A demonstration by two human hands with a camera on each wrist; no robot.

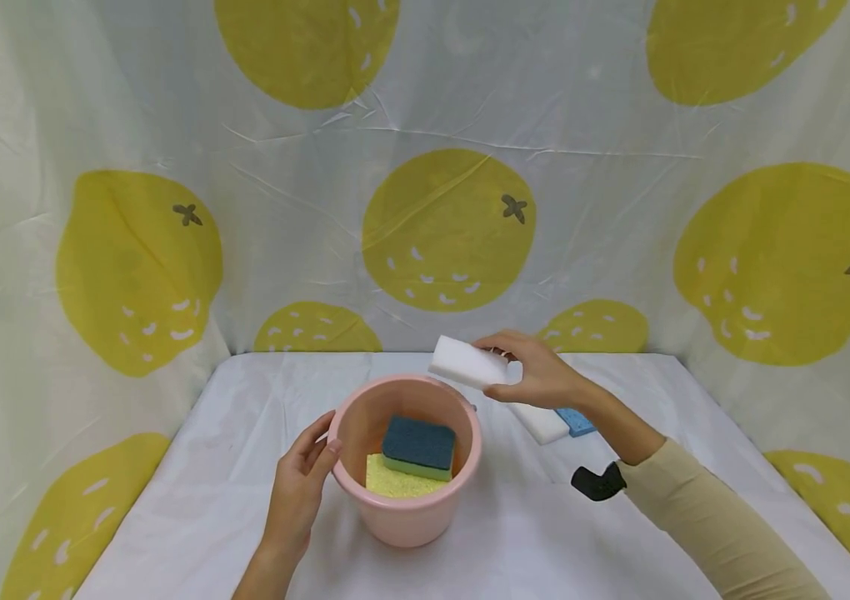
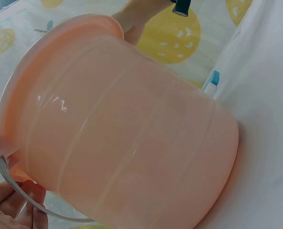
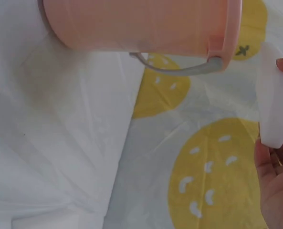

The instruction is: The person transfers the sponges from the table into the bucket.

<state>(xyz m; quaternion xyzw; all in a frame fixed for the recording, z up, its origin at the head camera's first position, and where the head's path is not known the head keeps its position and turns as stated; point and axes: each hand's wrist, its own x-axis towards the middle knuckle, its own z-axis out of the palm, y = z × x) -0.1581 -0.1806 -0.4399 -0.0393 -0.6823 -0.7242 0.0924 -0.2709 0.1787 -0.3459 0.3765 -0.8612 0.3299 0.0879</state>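
A pink bucket (image 1: 406, 523) stands upright on the table, its grey handle (image 2: 60, 215) hanging down the side. My left hand (image 1: 299, 487) grips the left of its rim, thumb over the edge and fingers against the outside. Inside lie a yellow sponge (image 1: 398, 485) and, on top of it, a green scouring sponge (image 1: 419, 442) with its dark pad up. Beyond the bucket's right rim, my right hand (image 1: 541, 375) pinches a white sponge block (image 1: 462, 362) between thumb and fingers, held in the air. The right wrist view also shows this block beside the rim.
To the right of the bucket, another white sponge block (image 1: 542, 423) and a blue sponge (image 1: 577, 422) lie side by side on the white-covered table (image 1: 530, 533). A lemon-printed curtain (image 1: 305, 242) closes off the back and sides.
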